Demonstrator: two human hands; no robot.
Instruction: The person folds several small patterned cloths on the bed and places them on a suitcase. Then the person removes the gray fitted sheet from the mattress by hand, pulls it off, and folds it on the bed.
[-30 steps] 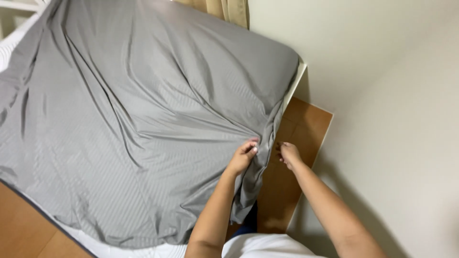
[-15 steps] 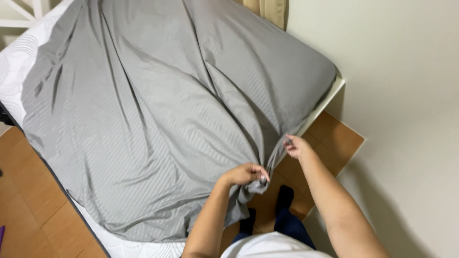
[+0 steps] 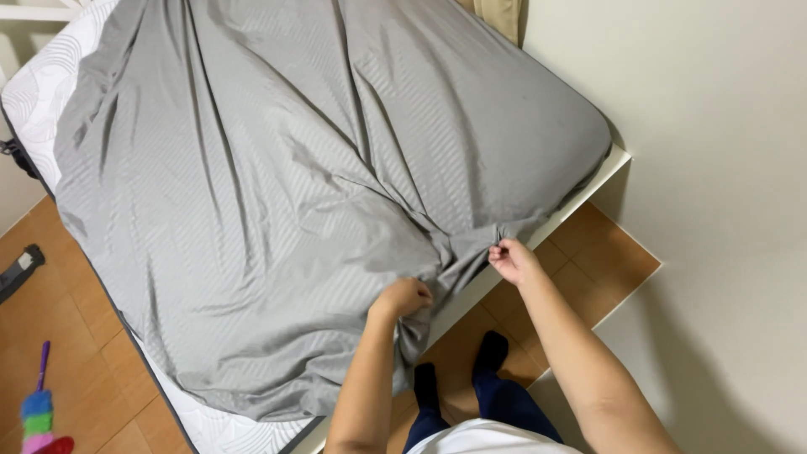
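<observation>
Grey sheet (image 3: 277, 193) lying spread over white mattress (image 3: 38, 84), bunched at mattress near edge. Left hand (image 3: 405, 298) closing in fist on gathered fold there. Right hand (image 3: 513, 259) pinching sheet corner just beside mattress edge. Person standing on wooden floor (image 3: 76, 336) at mattress side.

Single head-worn view, steeply downward, close over the bed (image 3: 588, 189) edge.
</observation>
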